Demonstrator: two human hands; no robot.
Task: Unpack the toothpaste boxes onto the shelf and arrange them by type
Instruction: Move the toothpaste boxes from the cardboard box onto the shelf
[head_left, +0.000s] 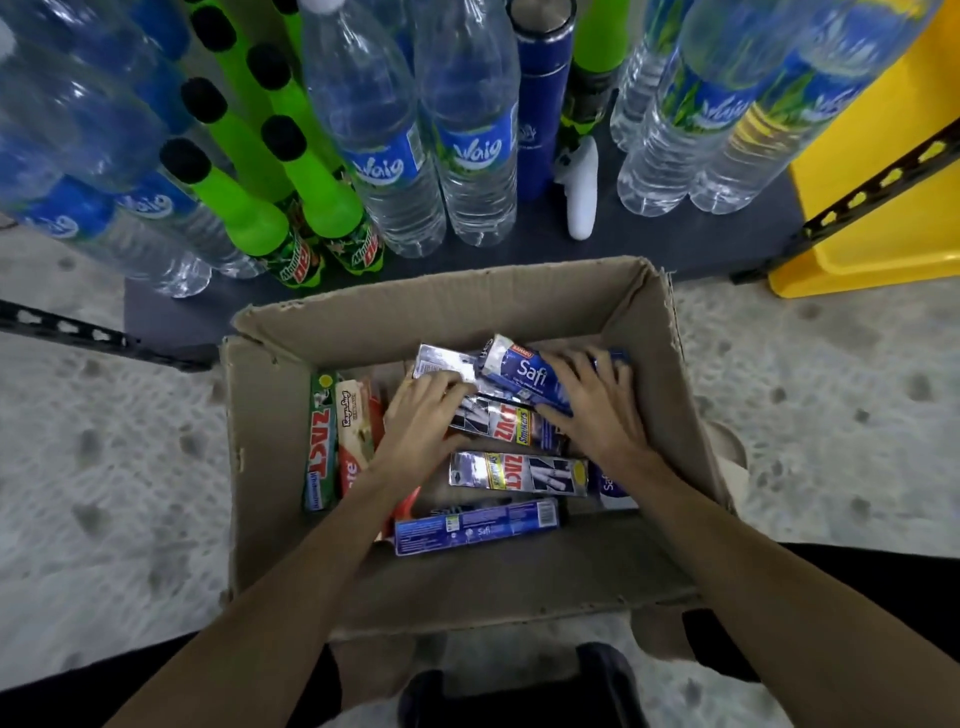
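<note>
An open cardboard box (519, 306) stands on the floor in front of a low dark shelf (675, 244). Inside lie several toothpaste boxes: a green Zact box (321, 441) on edge at the left, silver Zact Smokers boxes (517, 472) in the middle, blue Safi boxes (475, 527) at the front and back. My left hand (421, 421) rests fingers-down on a silver Zact box (498, 423). My right hand (597, 400) lies over a blue Safi box (524, 371) at the back right. Whether either hand grips its box is unclear.
The shelf holds several Waig water bottles (467, 145), green Mountain Dew bottles (244, 208), a blue flask (537, 104) and a white object (582, 192). A yellow bin (872, 197) stands at the right behind a black slotted rail (878, 182). My dark shoes (519, 691) show below the box.
</note>
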